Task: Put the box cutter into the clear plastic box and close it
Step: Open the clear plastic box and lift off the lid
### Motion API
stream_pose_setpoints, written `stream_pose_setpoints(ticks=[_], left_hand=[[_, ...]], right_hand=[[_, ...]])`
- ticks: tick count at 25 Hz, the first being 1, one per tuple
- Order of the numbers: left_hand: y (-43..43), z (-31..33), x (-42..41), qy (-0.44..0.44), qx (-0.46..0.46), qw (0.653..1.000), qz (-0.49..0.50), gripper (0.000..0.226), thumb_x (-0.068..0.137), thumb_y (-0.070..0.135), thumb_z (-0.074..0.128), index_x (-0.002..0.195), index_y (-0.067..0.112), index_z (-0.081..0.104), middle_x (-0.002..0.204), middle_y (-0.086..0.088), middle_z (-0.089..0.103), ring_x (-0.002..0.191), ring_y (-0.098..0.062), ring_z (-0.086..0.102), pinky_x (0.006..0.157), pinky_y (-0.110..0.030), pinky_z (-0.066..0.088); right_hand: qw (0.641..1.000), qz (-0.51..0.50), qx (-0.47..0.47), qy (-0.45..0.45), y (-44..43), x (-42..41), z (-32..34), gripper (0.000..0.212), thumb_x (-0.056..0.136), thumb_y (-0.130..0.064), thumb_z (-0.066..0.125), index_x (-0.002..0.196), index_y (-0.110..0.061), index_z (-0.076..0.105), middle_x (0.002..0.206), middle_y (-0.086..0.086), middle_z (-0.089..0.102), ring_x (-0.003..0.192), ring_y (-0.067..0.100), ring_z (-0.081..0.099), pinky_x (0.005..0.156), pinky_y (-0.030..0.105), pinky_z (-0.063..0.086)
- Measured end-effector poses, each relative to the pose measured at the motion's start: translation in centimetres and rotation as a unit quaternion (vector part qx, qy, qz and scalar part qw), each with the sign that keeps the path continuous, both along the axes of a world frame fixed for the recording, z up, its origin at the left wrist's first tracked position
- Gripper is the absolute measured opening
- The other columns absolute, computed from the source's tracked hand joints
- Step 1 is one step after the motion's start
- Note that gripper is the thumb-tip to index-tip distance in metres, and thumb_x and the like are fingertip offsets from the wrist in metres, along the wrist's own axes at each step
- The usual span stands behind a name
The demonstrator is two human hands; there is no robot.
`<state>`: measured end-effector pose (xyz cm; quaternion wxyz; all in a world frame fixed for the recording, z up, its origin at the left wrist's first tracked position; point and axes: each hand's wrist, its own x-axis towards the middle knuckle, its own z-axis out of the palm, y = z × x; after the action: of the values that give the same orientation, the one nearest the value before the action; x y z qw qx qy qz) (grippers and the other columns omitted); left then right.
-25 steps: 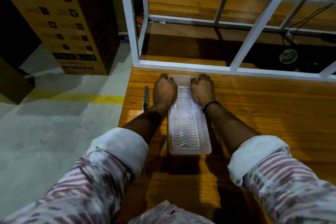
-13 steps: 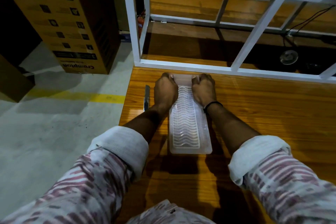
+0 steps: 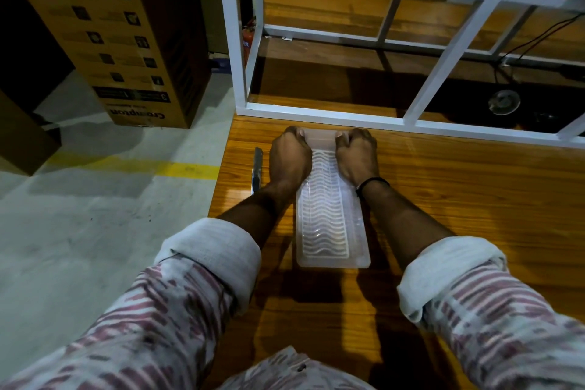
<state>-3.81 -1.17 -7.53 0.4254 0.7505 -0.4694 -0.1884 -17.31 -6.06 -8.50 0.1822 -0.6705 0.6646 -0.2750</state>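
Observation:
A long clear plastic box (image 3: 329, 225) with a wavy ribbed lid lies lengthwise on the wooden table (image 3: 459, 199). My left hand (image 3: 289, 158) grips its far left corner, and my right hand (image 3: 357, 157) grips its far right corner; both have their fingers curled over the far end. The lid looks flat on the box. A slim grey box cutter (image 3: 257, 169) lies on the table just left of my left hand, near the table's left edge, and nothing touches it.
A white metal frame (image 3: 316, 114) runs along the table's far edge, close behind the box. A large cardboard carton (image 3: 126, 41) stands on the concrete floor to the left. A black cable (image 3: 531, 41) lies beyond the frame at right.

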Motion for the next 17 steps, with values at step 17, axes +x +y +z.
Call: stream_pose_setpoints(ticks=[17], left_hand=[[1.9,3.1,-0.4,0.045,0.015,0.999,-0.026,0.041,0.106,0.027,0.045,0.14,0.005,0.052,0.13,-0.017,0.067,0.118,-0.033,0.064,0.083,-0.031,0.049]], right_hand=[[0.999,-0.018,0.014,-0.043,1.4,0.4,1.8,0.062,0.093,-0.058,0.04,0.115,-0.006,0.066,0.122,0.018,0.062,0.114,0.037,0.057,0.1,0.049,0.048]])
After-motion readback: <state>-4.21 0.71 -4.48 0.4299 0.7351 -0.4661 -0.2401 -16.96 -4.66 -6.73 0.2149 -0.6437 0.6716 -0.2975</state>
